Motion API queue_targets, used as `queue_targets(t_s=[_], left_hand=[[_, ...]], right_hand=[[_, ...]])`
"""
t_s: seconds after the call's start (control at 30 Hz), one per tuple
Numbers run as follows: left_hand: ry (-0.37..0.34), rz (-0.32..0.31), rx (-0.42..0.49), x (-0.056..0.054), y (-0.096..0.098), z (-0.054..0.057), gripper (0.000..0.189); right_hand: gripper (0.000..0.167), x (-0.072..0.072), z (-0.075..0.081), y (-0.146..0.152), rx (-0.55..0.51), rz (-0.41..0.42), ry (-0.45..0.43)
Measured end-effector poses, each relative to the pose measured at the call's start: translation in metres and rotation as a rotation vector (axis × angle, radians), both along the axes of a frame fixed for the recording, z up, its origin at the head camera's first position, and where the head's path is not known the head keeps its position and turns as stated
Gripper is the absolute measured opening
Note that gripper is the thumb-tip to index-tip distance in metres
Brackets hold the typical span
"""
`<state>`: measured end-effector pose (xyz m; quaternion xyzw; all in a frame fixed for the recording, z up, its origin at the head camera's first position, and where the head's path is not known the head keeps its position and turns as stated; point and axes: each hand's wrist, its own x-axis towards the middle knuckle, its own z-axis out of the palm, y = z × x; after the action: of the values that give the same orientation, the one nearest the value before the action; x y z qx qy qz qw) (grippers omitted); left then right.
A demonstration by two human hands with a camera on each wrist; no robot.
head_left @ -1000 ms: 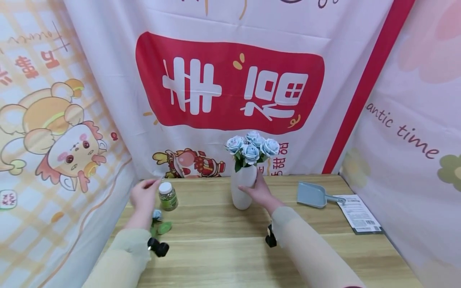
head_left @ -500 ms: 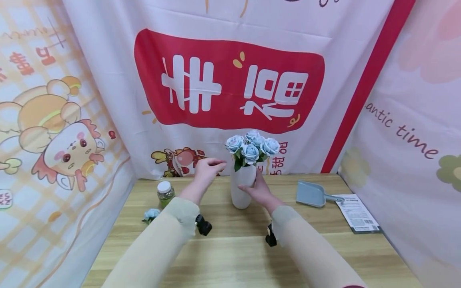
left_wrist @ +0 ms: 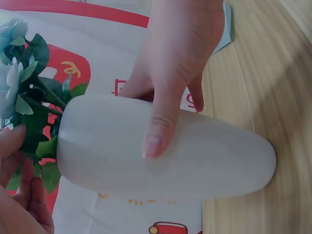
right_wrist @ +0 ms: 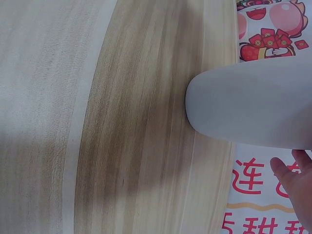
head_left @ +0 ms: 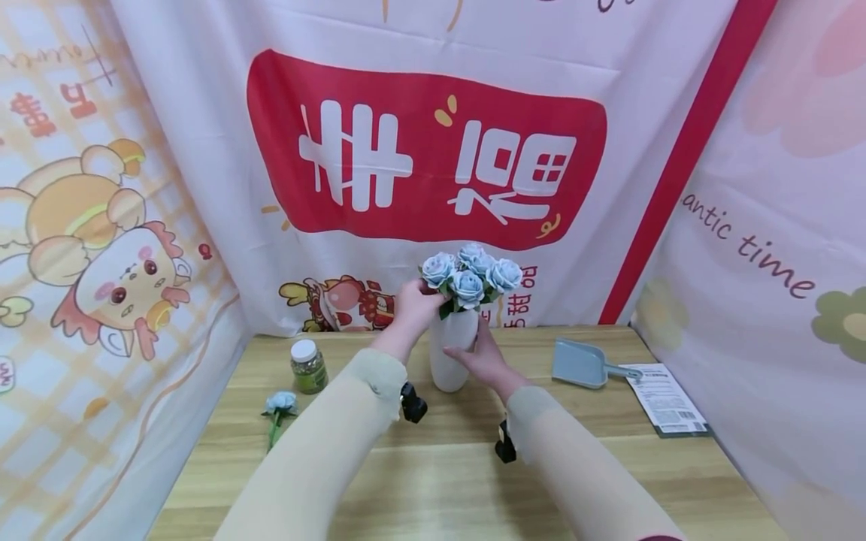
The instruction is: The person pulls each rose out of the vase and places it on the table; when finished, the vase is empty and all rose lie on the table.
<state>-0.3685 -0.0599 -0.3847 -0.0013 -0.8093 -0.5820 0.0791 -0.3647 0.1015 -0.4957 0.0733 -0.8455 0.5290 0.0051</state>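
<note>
A white vase (head_left: 452,353) stands upright on the table, holding several pale blue roses (head_left: 468,288) with green leaves. My right hand (head_left: 489,355) grips the vase from the right; in the left wrist view its thumb (left_wrist: 158,139) lies across the vase's side. At the bouquet's left edge is my left hand (head_left: 414,304), its bent fingers (left_wrist: 34,195) among the leaves (left_wrist: 34,141) just above the vase's mouth. Whether they pinch a leaf or stem is hidden. A single blue rose (head_left: 280,403) lies on the table at left, partly covered by my left sleeve.
A jar with a white lid (head_left: 308,367) stands left of the vase. To the right, a grey-blue dustpan (head_left: 580,364) lies with its handle over a printed packet (head_left: 670,400). Printed cloth (head_left: 433,158) hangs behind the wooden table (head_left: 460,481) and along its sides.
My left hand has moved right from beside the jar to the bouquet, uncovering the rose lying on the table. My right hand keeps its grip on the vase, which has stayed in place.
</note>
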Motion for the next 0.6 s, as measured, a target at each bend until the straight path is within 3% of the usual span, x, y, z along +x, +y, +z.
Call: queue_targets(t_s=[0.27, 0.6], left_hand=[[0.136, 0.047, 0.087, 0.008, 0.002, 0.012, 0.025], [0.293, 0.04, 0.147, 0.025, -0.003, 0.043, 0.025]], right_hand=[[0.096, -0.003, 0.0, -0.002, 0.024, -0.002, 0.011], [0.093, 0.001, 0.002, -0.002, 0.018, -0.008, 0.002]])
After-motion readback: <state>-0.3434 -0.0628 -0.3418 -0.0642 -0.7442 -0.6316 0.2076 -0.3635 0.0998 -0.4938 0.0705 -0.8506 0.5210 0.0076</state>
